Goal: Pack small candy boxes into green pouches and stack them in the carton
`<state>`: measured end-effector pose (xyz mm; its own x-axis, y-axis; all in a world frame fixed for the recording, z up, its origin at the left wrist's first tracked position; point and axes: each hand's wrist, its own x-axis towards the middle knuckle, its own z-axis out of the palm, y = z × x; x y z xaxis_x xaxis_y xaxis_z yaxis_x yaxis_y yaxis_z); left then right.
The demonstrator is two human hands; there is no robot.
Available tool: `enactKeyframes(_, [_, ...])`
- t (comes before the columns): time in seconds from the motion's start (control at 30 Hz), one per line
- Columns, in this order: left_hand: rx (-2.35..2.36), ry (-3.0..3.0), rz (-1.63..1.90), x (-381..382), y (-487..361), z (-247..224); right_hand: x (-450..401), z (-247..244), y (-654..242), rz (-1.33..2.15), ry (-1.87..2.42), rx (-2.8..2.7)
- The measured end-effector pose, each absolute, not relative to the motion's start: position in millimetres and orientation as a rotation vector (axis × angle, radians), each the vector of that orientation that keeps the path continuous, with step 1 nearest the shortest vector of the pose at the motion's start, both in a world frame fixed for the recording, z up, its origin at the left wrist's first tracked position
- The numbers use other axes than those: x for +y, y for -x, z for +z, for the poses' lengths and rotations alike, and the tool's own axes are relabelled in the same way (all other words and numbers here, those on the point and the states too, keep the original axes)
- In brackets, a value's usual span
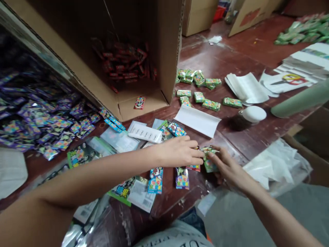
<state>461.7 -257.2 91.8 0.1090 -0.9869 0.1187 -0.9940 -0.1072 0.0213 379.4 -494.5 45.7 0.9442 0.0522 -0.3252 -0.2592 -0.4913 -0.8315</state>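
My left hand (180,151) reaches across the table, its fingers stretched over a red candy packet (194,167), the tips close to the green packet. Whether it grips anything underneath is hidden. My right hand (227,166) is closed on a green candy packet (210,165), thumb on top. Left of these lie a purple packet (182,178) and a blue packet (155,180), both lengthwise toward me. Beyond my left hand rests another blue packet (177,129) beside a white strip with printed marks (145,132).
An open carton (171,51) holds red packets (125,65). Purple packets (51,113) are heaped at left. Green packets (210,104), a curved white card (197,120), a white-lidded jar (253,115) and scissors (290,79) lie beyond. A plastic bag (280,164) sits right.
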Motion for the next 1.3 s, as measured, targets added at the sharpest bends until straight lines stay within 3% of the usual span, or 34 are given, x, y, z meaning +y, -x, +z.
enactKeyframes(0.1, [-2.024,-2.23,0.052,-271,-446,86,-510,43,-351,0.462,2.283,0.101])
enactKeyframes(0.23, [-1.84,-2.4,-0.143,-237,-443,118,-540,57,-354,0.166,2.758,-0.315])
enactKeyframes(0.33, [-1.694,-2.515,-0.465,-177,-421,140,-541,53,-365,0.061,2.666,-0.786])
enactKeyframes(0.47, [-1.563,-2.625,-0.749,-106,-366,126,-511,29,-377,-0.01,2.506,-1.004])
enactKeyframes(0.63, [-1.299,-2.736,-0.727,-89,-325,93,-501,14,-386,0.013,2.491,-1.009])
enactKeyframes(0.77, [-1.077,-2.827,-0.773,-102,-301,93,-515,25,-390,0.084,2.526,-1.115])
enactKeyframes(0.9, [-0.864,-2.815,-0.787,-109,-271,93,-471,37,-377,-0.001,2.506,-1.128])
enactKeyframes(1.1, [-0.499,-2.876,-0.611,-111,-223,74,-370,18,-336,-0.046,2.532,-1.154])
enactKeyframes(1.3, [-0.143,-2.864,-0.398,-105,-192,60,-380,13,-339,0.09,2.23,-1.284])
